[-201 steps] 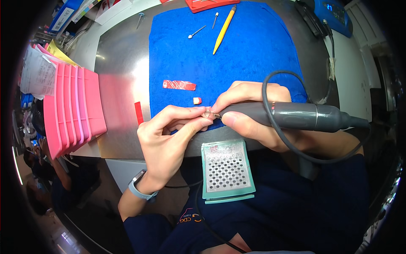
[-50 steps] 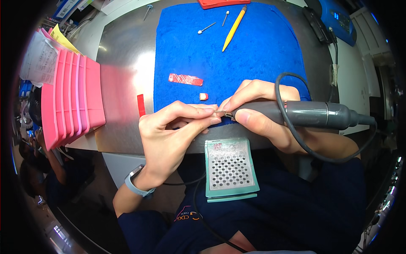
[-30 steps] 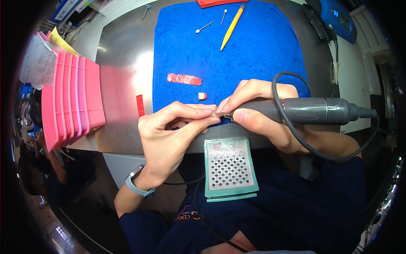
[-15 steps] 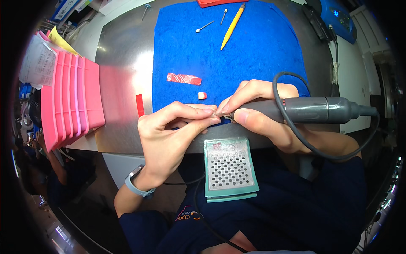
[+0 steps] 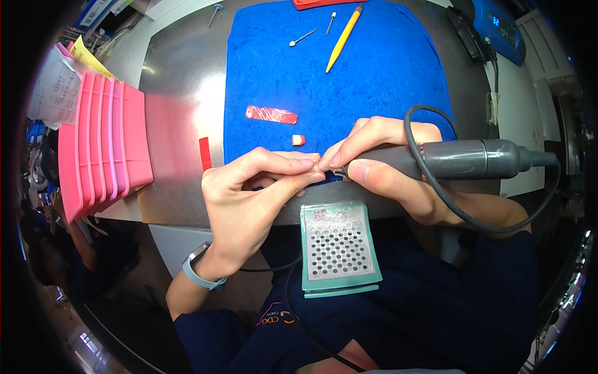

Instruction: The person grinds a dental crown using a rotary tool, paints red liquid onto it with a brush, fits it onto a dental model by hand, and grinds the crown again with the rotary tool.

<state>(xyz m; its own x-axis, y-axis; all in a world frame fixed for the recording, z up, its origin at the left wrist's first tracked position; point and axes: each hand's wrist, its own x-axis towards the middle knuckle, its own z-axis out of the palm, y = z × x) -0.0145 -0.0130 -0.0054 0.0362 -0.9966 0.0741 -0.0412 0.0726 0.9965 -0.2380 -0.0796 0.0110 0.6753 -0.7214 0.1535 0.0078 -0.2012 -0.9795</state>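
In my right hand is a grey rotary handpiece, held like a pen with its thin tip pointing left. A black cable loops from its back end over my right forearm. My left hand pinches a tiny pale piece between thumb and fingers, most of it hidden. The handpiece tip meets that piece, or comes very close to it, above the near edge of a blue cloth. Just beyond my fingertips lies a small white and red block, and behind it a red patterned strip.
A yellow pencil-like tool and two small burs lie farther back. Pink stacked trays stand at the left, near a red strip. A green-framed perforated grate juts toward me. A blue control unit sits far right.
Almost nothing differs. The handpiece and my right fingers have shifted very slightly; both hands keep their grip in the same place.
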